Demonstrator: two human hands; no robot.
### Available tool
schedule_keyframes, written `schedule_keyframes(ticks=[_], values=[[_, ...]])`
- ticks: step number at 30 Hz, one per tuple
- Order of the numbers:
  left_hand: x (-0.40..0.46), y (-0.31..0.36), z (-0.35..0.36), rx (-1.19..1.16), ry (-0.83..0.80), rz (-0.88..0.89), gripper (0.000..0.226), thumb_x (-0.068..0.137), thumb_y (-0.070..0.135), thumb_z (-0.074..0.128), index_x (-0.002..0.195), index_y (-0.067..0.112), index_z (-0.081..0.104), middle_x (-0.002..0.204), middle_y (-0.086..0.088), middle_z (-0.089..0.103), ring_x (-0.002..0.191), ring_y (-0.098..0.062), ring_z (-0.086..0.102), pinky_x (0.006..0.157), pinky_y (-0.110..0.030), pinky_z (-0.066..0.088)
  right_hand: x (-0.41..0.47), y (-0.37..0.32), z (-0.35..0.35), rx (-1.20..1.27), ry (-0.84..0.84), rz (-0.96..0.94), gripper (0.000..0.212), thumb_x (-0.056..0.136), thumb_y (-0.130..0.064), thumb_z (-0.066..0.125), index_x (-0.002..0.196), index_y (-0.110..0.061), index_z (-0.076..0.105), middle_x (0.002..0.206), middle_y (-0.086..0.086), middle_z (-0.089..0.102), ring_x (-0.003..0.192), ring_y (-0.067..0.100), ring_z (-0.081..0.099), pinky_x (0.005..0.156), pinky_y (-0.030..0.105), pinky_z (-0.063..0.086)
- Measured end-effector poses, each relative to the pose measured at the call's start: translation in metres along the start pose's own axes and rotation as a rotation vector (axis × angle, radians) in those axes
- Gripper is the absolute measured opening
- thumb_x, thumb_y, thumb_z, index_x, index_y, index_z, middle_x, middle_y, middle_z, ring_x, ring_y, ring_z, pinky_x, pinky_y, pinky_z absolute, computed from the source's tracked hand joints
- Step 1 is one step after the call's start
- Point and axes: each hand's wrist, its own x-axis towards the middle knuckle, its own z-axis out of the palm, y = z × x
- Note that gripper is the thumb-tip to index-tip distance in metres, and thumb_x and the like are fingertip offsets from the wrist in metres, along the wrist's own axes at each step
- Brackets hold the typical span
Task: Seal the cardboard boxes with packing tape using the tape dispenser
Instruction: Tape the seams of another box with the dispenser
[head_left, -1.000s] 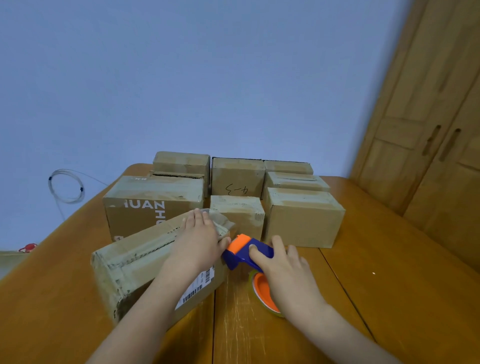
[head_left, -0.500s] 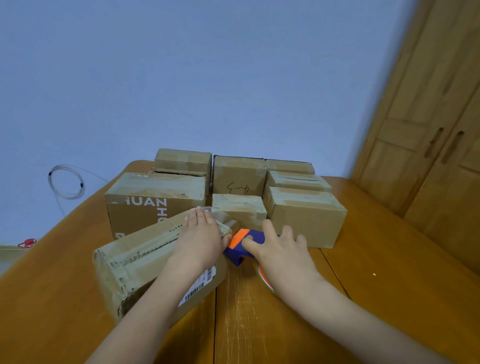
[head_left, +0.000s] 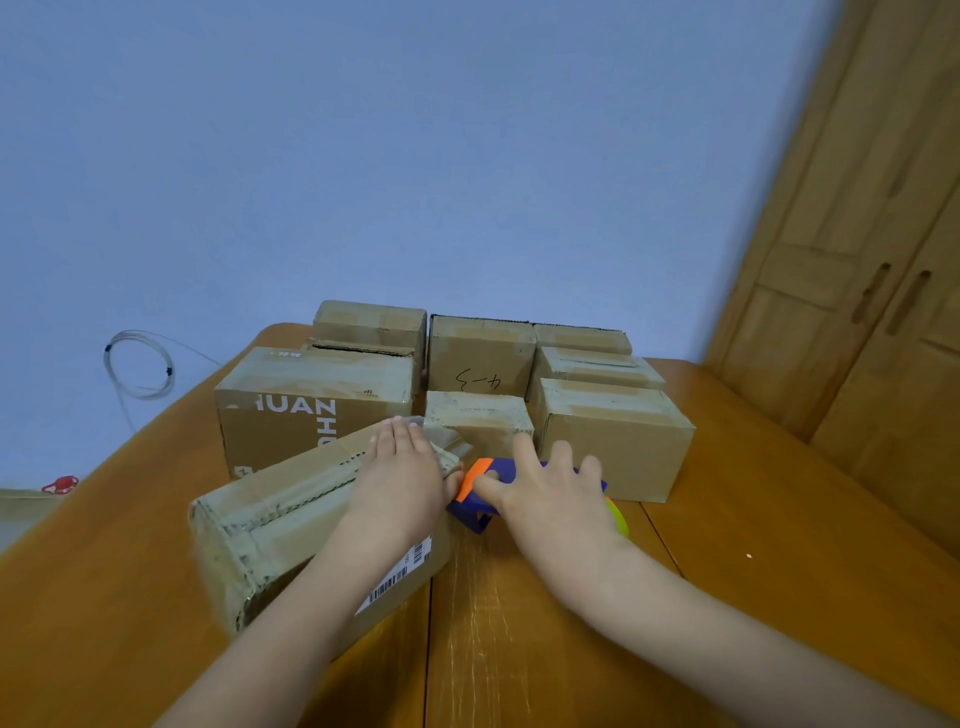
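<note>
1. Long brown cardboard box (head_left: 291, 525), taped seams, barcode label on its near side; lies skewed on the wooden table (head_left: 779, 571), near left.
2. Left hand (head_left: 400, 478): flat on the far right end of that box's top, fingers straight, pressing down.
3. Blue and orange plastic tape dispenser (head_left: 478, 493): just right of the box's far right end, with a yellow-green roll edge showing at its right.
4. Right hand (head_left: 545, 488): on top of the dispenser, fingers curled over its body, grasping it.
5. Cluster of smaller brown cardboard boxes (head_left: 613, 436): far centre of the table, set close together; one printed "HUAN" (head_left: 311, 405), one marked by hand (head_left: 478, 358).
6. Coiled clear cable (head_left: 137, 364): far left, against the blue wall.
7. Wooden cabinet doors (head_left: 857, 312): right.
</note>
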Motion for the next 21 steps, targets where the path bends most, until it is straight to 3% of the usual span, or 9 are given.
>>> schedule_keyframes(ticks=[8,12,14,17,21], values=[[-0.002,0.002,-0.002,-0.013,0.007,-0.005,0.078,0.101,0.051,0.026,0.151,-0.002,0.0,0.159,-0.022,0.004,0.149,-0.03,0.003,0.121,-0.039,0.008,0.011,-0.005,-0.014,-0.137,-0.047,-0.043,0.041,0.1,-0.022,0.042,0.14,-0.03,0.035,0.139,0.022,0.023,0.121,0.044,0.033,0.095,0.051,0.032],[-0.006,0.001,-0.001,-0.026,0.023,0.002,0.077,0.101,0.051,0.024,0.151,-0.003,0.001,0.159,-0.022,0.005,0.148,-0.03,0.004,0.121,-0.039,0.008,0.019,0.0,0.006,-0.22,-0.279,-0.054,0.047,0.095,-0.021,0.054,0.14,-0.025,0.041,0.142,0.021,0.024,0.123,0.045,0.033,0.097,0.05,0.032],[-0.004,0.0,-0.001,-0.022,0.031,0.002,0.077,0.101,0.051,0.024,0.151,-0.003,0.001,0.159,-0.022,0.005,0.148,-0.03,0.003,0.121,-0.039,0.008,0.017,0.013,0.017,-0.06,-0.263,0.002,0.051,0.092,-0.013,0.057,0.138,-0.027,0.04,0.137,0.02,0.027,0.12,0.044,0.037,0.095,0.05,0.034],[-0.003,0.0,-0.001,-0.037,0.037,0.006,0.077,0.101,0.052,0.025,0.151,-0.002,0.001,0.159,-0.021,0.005,0.148,-0.03,0.004,0.121,-0.038,0.007,0.013,0.036,0.032,0.151,-0.141,0.09,0.046,0.094,-0.005,0.046,0.132,-0.03,0.04,0.128,0.015,0.033,0.113,0.04,0.043,0.093,0.047,0.039],[-0.003,-0.001,-0.001,-0.059,0.052,0.023,0.078,0.1,0.052,0.027,0.151,-0.001,0.001,0.159,-0.021,0.005,0.149,-0.029,0.003,0.12,-0.037,0.007,0.013,0.052,0.067,0.639,-0.236,0.23,0.057,0.088,0.003,0.045,0.132,-0.033,0.05,0.125,0.003,0.043,0.107,0.027,0.056,0.078,0.029,0.05]])
